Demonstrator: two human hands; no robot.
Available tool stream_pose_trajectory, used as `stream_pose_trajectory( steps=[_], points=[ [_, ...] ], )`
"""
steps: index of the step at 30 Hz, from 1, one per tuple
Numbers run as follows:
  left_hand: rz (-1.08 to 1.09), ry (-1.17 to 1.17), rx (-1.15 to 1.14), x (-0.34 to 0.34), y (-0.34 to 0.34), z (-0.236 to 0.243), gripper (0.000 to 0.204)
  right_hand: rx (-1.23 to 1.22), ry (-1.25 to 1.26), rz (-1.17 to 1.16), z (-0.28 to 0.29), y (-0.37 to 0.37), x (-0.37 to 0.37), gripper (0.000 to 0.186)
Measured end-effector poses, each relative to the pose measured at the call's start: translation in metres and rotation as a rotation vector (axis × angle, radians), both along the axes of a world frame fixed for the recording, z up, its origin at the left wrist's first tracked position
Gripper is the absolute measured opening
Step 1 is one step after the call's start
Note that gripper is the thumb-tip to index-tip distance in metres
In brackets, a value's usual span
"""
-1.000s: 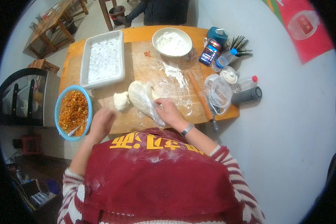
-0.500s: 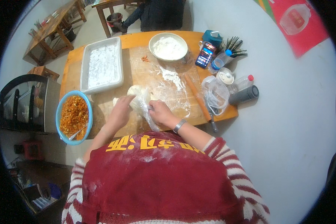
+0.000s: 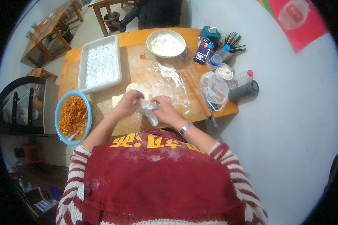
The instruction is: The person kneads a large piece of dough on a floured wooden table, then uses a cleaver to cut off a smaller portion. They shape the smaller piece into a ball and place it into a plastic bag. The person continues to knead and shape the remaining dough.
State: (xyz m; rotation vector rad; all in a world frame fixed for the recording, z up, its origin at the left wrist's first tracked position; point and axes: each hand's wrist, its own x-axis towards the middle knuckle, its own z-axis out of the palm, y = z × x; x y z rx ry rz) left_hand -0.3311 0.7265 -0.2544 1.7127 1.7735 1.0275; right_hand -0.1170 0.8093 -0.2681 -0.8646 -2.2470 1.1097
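A clear plastic bag (image 3: 149,111) is bunched between my two hands, low over the near side of a floured wooden board (image 3: 135,67). My left hand (image 3: 128,104) pinches the bag's left side. On its right side my right hand (image 3: 166,111) grips it with curled fingers. Pale dough (image 3: 137,88) lies on the board just beyond my left hand, and another bit of it shows at that hand's left. My hands and the bag hide part of the dough.
A flour-dusted white tray (image 3: 100,64) and a blue-rimmed basin of orange filling (image 3: 73,115) stand left. A flour bowl (image 3: 166,43) sits at the back. Rightward lie a rolling pin (image 3: 196,93), another plastic bag (image 3: 214,88), a phone (image 3: 203,51) and several bottles. A person sits beyond the table.
My left hand has moved right and down onto the bag, close to my right hand. The bag is now gathered lower, uncovering more of the dough behind it.
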Motion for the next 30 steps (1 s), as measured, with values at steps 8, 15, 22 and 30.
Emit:
stream_pose_trajectory(
  steps=[8,15,22,30],
  points=[
    [0.429,-0.18,-0.154,-0.027,0.001,0.027,0.016,-0.367,0.113,-0.249,-0.001,-0.005,0.002,0.026],
    [0.333,-0.325,-0.051,-0.01,-0.013,0.061,0.014,-0.689,0.551,-0.08,0.053,-0.005,0.025,0.015],
    [0.352,0.192,0.155,-0.019,-0.012,0.082,0.016,-0.031,0.086,-0.197,0.053,-0.012,-0.012,0.024],
    [0.462,-0.408,-0.049,-0.039,-0.036,0.113,0.019,-0.451,0.28,-0.546,0.1,-0.016,0.062,0.011]
  ],
)
